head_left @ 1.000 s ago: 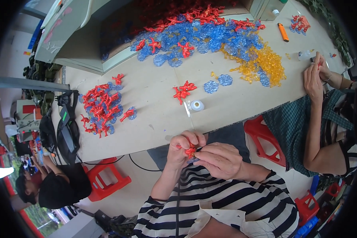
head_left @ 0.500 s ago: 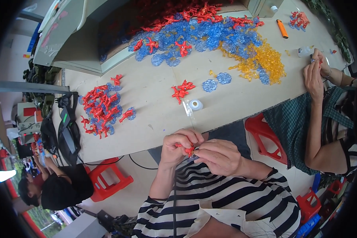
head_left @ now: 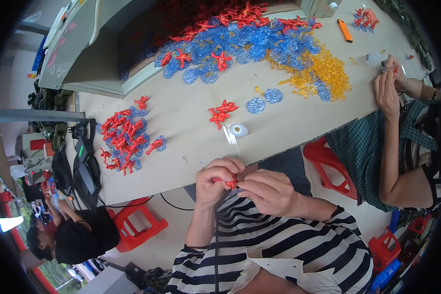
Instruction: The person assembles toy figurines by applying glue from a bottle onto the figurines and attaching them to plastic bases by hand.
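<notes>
Just off the table's near edge, my left hand (head_left: 212,182) is closed on a small red toy figure (head_left: 232,183). Under it shows part of a clear bluish disc (head_left: 235,191). My right hand (head_left: 269,191) meets the figure from the other side, thumb and fingers pinched together. What sits between those fingertips is too small to make out. On the table ahead stand a white bottle (head_left: 238,130) and a few loose red figures (head_left: 222,114). Beyond them lie two clear blue flower-shaped discs (head_left: 264,100).
A heap of blue discs (head_left: 250,41), red figures and yellow pieces (head_left: 328,73) covers the far side. Red figures on blue discs (head_left: 125,137) cluster at left. An orange cutter (head_left: 344,31) lies far right. A co-worker's hands (head_left: 389,93) work at right; another person sits left.
Both hands stay together at the red figure, with only slight finger movement. The whole view has shifted a little; the table things keep their places.
</notes>
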### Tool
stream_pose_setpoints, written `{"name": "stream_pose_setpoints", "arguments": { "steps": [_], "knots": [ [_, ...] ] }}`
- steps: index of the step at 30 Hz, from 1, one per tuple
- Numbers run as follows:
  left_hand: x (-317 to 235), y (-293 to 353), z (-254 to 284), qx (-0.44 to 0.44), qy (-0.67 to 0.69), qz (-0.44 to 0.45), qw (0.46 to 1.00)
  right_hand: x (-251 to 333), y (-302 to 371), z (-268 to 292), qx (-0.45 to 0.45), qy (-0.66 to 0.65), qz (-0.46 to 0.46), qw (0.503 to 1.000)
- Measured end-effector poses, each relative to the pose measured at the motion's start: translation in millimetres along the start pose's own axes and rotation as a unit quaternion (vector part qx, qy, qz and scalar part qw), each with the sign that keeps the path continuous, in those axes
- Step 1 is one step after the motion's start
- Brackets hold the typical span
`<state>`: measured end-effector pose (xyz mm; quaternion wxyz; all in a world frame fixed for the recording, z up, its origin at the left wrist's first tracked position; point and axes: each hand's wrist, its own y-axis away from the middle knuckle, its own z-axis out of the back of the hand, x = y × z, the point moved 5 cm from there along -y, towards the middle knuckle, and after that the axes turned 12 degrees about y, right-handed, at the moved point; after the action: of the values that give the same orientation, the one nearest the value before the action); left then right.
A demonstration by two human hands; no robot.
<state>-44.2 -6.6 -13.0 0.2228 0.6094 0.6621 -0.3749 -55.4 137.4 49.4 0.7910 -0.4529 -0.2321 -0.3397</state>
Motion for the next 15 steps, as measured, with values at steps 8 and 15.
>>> {"name": "stream_pose_setpoints", "arguments": {
  "steps": [8, 15],
  "knots": [
    [0.3, -3.1, -3.7, -0.020, -0.022, 0.063, 0.998, -6.2, 4.0, 0.4, 0.000, -0.021, 0.021, 1.000],
    [-17.7, -13.4, -27.7, 0.070, -0.167, -0.023, 0.983, -21.3, 19.8, -3.3, -0.063, -0.100, 0.088, 0.989]
  ]
}}
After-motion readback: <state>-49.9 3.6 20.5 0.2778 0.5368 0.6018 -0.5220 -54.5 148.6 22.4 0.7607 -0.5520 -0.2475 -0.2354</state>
